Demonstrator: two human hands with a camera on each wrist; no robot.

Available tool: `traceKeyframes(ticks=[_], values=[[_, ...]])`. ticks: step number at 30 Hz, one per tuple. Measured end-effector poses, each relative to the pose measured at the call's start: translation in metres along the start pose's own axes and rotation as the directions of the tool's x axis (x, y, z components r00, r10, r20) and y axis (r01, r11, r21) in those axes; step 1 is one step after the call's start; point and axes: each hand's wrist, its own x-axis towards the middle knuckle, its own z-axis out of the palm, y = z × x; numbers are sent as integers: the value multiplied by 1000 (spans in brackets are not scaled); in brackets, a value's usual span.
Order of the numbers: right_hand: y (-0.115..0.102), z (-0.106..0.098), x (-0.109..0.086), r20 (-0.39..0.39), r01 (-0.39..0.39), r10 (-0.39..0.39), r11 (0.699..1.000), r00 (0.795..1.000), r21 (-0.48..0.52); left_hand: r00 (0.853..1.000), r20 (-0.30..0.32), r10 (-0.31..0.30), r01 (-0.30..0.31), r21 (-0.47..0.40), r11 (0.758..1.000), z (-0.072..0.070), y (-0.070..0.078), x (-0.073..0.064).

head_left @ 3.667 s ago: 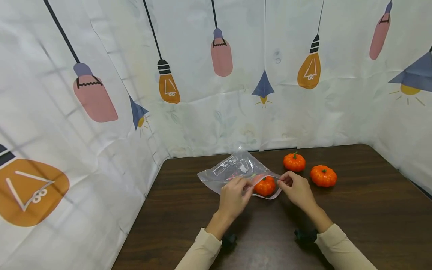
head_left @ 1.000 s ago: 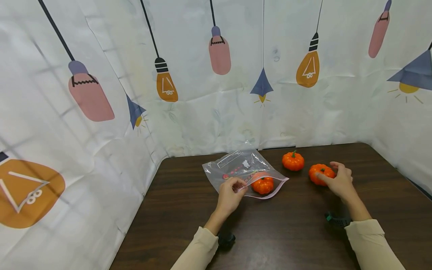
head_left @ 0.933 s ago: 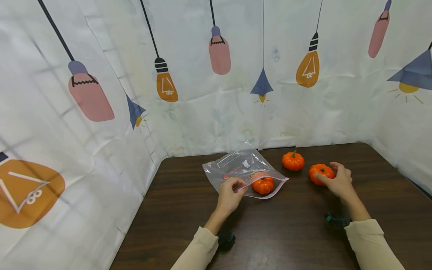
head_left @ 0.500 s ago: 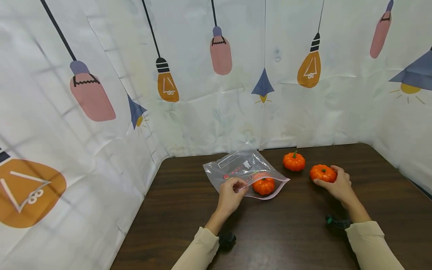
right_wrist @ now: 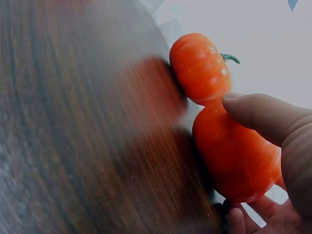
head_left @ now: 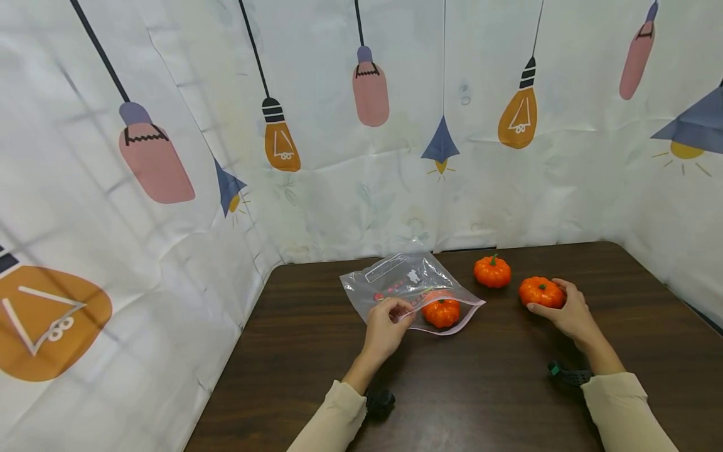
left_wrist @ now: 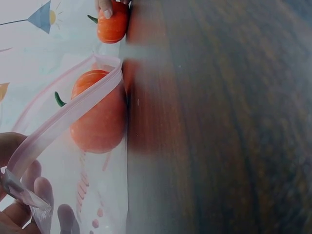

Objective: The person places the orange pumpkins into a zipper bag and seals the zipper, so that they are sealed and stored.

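My left hand (head_left: 387,328) pinches the open edge of a clear zip-top bag (head_left: 390,276) lying on the table. Inside the bag, near its mouth, is a small orange toy pumpkin (head_left: 441,310); the left wrist view shows its green stem (left_wrist: 59,99) through the plastic. Over to the right, my right hand (head_left: 576,317) holds a second pumpkin (head_left: 541,292), thumb on the near side and fingers round the far side. This pumpkin (right_wrist: 236,151) still sits on the table. Behind it stands a third pumpkin (head_left: 492,271), touched by neither hand.
A dark brown wooden table (head_left: 452,383) lies under everything. White cloth (head_left: 350,207) printed with lamps and bulbs hangs behind its back edge and along the sides. Dark straps with small devices (head_left: 569,375) sit at both wrists.
My right hand left the bag's edge, moved right to the pumpkin and closed its thumb and fingers around it. My left hand keeps its hold on the bag.
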Motion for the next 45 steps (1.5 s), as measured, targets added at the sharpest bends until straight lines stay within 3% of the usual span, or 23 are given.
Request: traceKeyframes(ticks=[15,25,33,45], values=[[-2,-5,1,28,14,-14,1000,1000,27,1000,-10,-10,10,-15,1000,0,-1,0],[-24,-5,0,14,111,-112,992,994,51,999,-22,29,-30,-41,999,-2,-2,1],[-44,-5,-5,44,143,-145,989,988,41,1000,-14,8,-9,-50,999,-3,-3,2],[-68,0,-12,120,262,-263,965,957,22,1000,-7,-17,17,-47,999,-2,-6,4]])
